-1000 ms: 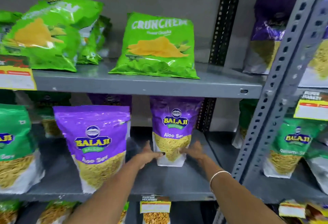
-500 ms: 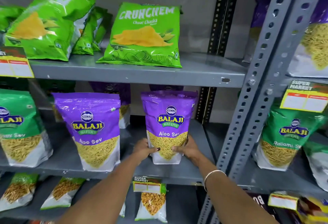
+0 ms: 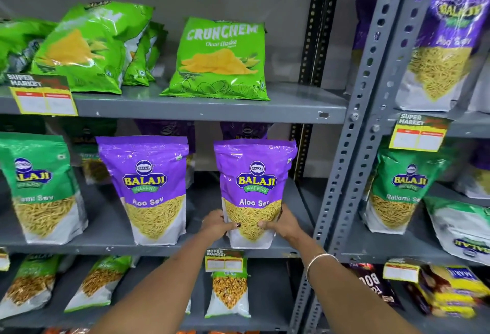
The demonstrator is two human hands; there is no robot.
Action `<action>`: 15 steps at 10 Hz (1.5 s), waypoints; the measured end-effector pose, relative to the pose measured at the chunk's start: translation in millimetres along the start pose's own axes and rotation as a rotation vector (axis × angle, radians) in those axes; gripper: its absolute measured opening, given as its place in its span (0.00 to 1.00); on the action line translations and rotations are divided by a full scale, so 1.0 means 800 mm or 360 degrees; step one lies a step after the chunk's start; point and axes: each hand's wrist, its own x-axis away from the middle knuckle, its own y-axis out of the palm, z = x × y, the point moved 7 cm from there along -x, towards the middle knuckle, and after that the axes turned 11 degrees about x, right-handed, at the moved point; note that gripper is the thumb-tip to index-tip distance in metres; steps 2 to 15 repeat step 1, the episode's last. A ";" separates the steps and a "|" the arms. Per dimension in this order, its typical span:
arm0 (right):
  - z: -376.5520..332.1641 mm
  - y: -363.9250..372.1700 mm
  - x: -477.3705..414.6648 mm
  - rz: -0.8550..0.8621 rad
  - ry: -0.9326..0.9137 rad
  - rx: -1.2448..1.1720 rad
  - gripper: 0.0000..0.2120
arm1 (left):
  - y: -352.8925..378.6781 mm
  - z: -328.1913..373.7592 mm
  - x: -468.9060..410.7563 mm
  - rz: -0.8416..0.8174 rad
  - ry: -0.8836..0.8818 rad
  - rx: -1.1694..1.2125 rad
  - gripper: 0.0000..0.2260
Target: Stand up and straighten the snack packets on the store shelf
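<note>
A purple Aloo Sev packet (image 3: 254,174) stands upright at the front edge of the middle shelf (image 3: 106,249). My left hand (image 3: 216,225) grips its lower left side and my right hand (image 3: 282,223) grips its lower right side, thumbs on the front. A second purple Aloo Sev packet (image 3: 151,188) stands upright to its left, apart from it. More purple packets sit behind both, mostly hidden. A green Ratlami Sev packet (image 3: 39,188) stands at the far left.
Green Crunchem chip bags (image 3: 222,60) lean on the upper shelf (image 3: 212,109). A grey perforated upright (image 3: 352,148) divides the right bay, which holds green and purple packets (image 3: 400,190). Price tags hang on the shelf edges. Smaller packets (image 3: 228,291) stand on the lower shelf.
Both hands closed on the right purple packet and drew it from the back of the shelf to the front edge, where it now stands upright. The camera moved nearer.
</note>
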 end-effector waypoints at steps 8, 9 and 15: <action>-0.001 0.003 0.002 0.0078 0.0031 0.0099 0.51 | -0.001 0.002 0.005 0.0037 0.0041 -0.0169 0.27; -0.001 0.003 0.002 0.0078 0.0031 0.0099 0.51 | -0.001 0.002 0.005 0.0037 0.0041 -0.0169 0.27; -0.001 0.003 0.002 0.0078 0.0031 0.0099 0.51 | -0.001 0.002 0.005 0.0037 0.0041 -0.0169 0.27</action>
